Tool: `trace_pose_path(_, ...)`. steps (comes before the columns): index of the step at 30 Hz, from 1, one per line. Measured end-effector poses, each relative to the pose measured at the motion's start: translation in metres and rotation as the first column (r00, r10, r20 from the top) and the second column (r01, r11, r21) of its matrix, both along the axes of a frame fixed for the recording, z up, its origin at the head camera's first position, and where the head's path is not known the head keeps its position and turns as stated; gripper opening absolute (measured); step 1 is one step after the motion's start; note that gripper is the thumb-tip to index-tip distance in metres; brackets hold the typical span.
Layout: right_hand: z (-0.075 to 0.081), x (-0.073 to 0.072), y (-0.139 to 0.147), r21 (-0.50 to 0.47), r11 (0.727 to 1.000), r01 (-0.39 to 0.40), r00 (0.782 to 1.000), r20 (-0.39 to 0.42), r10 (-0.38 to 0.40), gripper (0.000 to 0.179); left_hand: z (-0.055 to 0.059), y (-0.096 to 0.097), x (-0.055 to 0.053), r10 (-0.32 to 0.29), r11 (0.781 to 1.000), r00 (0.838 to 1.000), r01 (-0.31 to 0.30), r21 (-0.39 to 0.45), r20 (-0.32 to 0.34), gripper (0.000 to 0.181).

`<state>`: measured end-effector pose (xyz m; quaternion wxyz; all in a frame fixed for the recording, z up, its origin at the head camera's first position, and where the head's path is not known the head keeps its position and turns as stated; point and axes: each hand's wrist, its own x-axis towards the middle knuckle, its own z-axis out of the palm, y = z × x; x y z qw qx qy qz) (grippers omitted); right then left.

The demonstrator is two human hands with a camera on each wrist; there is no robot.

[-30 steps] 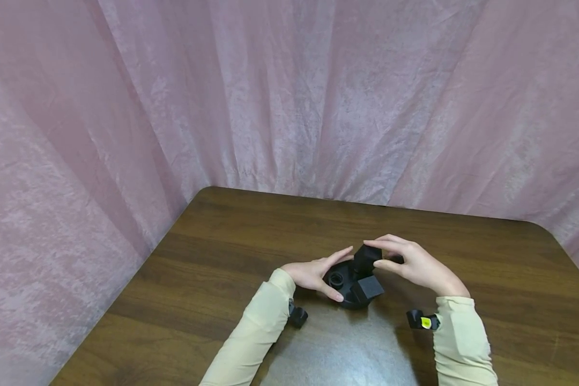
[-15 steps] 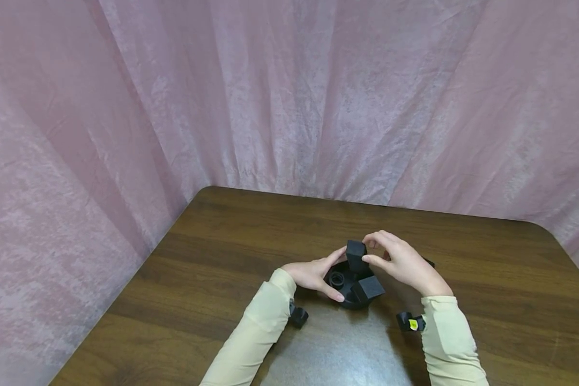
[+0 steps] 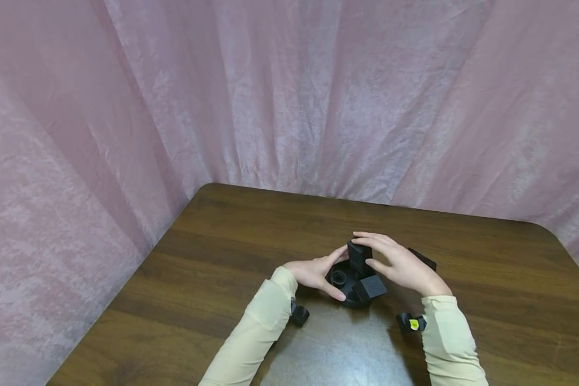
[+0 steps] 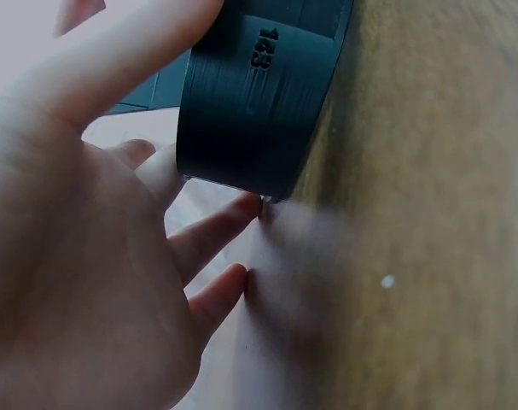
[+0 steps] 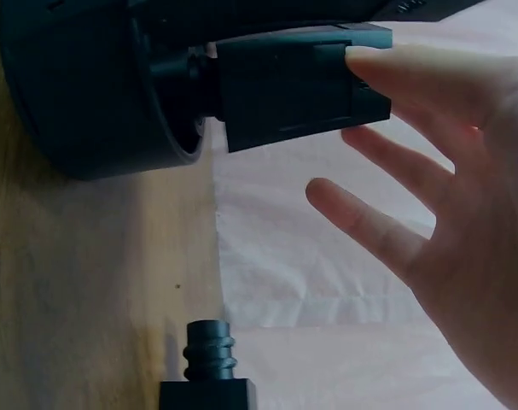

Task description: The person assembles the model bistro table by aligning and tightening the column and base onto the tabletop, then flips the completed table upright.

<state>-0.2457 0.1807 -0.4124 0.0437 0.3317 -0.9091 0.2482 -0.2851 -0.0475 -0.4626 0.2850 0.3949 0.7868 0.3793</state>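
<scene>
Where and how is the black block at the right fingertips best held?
Probably near its top, across two opposite flat sides, coming from above: the black block stands over the round base with its narrow neck reaching inside, so its upper end looks the freer.

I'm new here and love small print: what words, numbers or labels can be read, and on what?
"1?3" (middle digit unclear): side of the round black base.
Yellow label on the right wrist camera: too small to read.
Black block, top of right wrist view: mark too blurred.
</scene>
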Motion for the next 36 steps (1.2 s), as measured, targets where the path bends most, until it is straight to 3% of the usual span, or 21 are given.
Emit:
trace_pose_path(8, 0.006, 0.001, 0.012, 0.002, 0.995, 0.104, 0.992, -0.068, -0.104, 0.037, 0.001, -0.001, -0.001, 0.000, 0.999, 1.000, -0.001, -0.036, -0.025, 0.113)
trace_pose_path(13, 0.005, -0.001, 0.017, -0.019, 0.994, 0.108, 0.989, -0.098, -0.110, 0.027, -0.002, -0.002, -0.002, -0.003, 0.999, 1.000, 0.002, -0.047, -0.031, 0.113)
trace_pose_path(20, 0.007, 0.001, 0.019, -0.033, 0.991, 0.132, 0.991, -0.027, -0.133, 0.023, -0.003, -0.003, -0.001, 0.000, 0.999, 1.000, -0.001, -0.051, -0.027, 0.113)
trace_pose_path(29, 0.017, 0.007, 0.026, 0.011, 0.994, 0.105, 0.994, -0.042, -0.105, 0.028, -0.001, -0.002, -0.001, -0.005, 1.000, 1.000, 0.004, -0.031, -0.024, 0.113)
trace_pose_path(36, 0.018, 0.009, 0.016, 0.048, 0.996, 0.081, 0.995, 0.053, -0.083, 0.032, -0.002, -0.001, 0.000, 0.001, 1.000, 1.000, -0.001, -0.028, 0.013, 0.111)
